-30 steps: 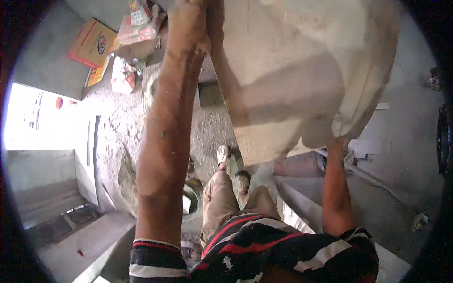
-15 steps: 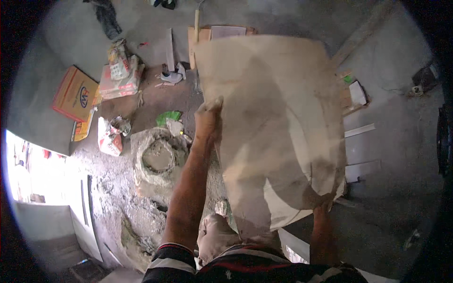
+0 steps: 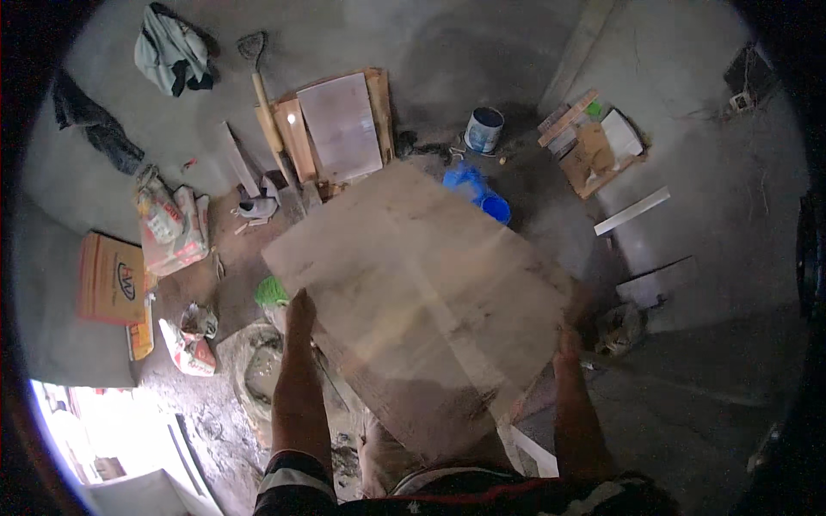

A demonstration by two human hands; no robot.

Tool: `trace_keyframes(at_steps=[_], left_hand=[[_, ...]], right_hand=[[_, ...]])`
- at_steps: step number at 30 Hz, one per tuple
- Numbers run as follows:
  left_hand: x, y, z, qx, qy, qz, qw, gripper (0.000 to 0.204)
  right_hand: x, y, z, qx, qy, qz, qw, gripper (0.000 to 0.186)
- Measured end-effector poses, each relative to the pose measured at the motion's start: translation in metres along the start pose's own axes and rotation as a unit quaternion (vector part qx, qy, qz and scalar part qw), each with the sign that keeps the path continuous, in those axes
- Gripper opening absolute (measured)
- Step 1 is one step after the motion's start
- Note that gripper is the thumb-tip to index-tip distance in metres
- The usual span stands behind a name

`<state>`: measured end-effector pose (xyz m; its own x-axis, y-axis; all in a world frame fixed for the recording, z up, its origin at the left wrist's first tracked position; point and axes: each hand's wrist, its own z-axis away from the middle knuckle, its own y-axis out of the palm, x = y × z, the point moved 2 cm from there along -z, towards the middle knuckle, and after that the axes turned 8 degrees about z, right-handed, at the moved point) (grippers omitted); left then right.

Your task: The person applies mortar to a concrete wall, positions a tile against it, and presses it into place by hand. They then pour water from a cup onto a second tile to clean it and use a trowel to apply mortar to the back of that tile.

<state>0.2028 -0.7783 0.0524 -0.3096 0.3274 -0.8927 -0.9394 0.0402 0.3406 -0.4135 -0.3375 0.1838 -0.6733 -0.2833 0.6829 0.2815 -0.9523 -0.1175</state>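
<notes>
A large, dusty tan sheet point(image 3: 413, 301) is held out in front of my body, one corner pointing away from me. Pale streaks and shadows cross it. I cannot tell whether it is cardboard, sacking or thin board. My left hand point(image 3: 300, 308) grips its left edge, with the fingers partly hidden against the sheet. On the opposite edge, my right hand point(image 3: 568, 334) is closed on the sheet and somewhat blurred. Below the sheet's near corner, part of my trousers shows.
Beyond the sheet stand a shovel point(image 3: 268, 120), leaning boards point(image 3: 344, 129), a bucket point(image 3: 484, 131) and a blue container point(image 3: 495, 206). Leftward are cement bags point(image 3: 176, 228), a cardboard box point(image 3: 112, 279) and a mortar mound point(image 3: 262, 370). Wood scraps point(image 3: 632, 211) lie right.
The sheet has turned and tipped flatter, uncovering the bucket, blue container and leaning boards. Both hands keep hold of its edges; my left hand is lower and further left. The view has shifted too.
</notes>
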Motion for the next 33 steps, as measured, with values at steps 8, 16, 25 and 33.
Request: trace_keyframes(at_steps=[8,16,25,33], left_hand=[[0.036,-0.034,-0.044,-0.010,-0.001,-0.036,0.999,0.030],[0.051,0.025,-0.103,-0.039,-0.165,0.226,0.959,0.037],[0.025,0.036,-0.294,-0.087,-0.152,0.200,0.964,0.034],[-0.039,0.040,-0.440,-0.028,-0.111,-0.053,0.992,0.035]], right_hand=[[0.046,0.121,-0.069,0.032,-0.235,0.230,0.944,0.048],[0.109,0.366,-0.086,0.119,-0.197,0.115,0.966,0.038],[0.170,0.545,-0.193,0.147,-0.150,0.085,0.974,0.036],[0.252,0.689,-0.173,-0.003,-0.137,0.211,0.968,0.022]])
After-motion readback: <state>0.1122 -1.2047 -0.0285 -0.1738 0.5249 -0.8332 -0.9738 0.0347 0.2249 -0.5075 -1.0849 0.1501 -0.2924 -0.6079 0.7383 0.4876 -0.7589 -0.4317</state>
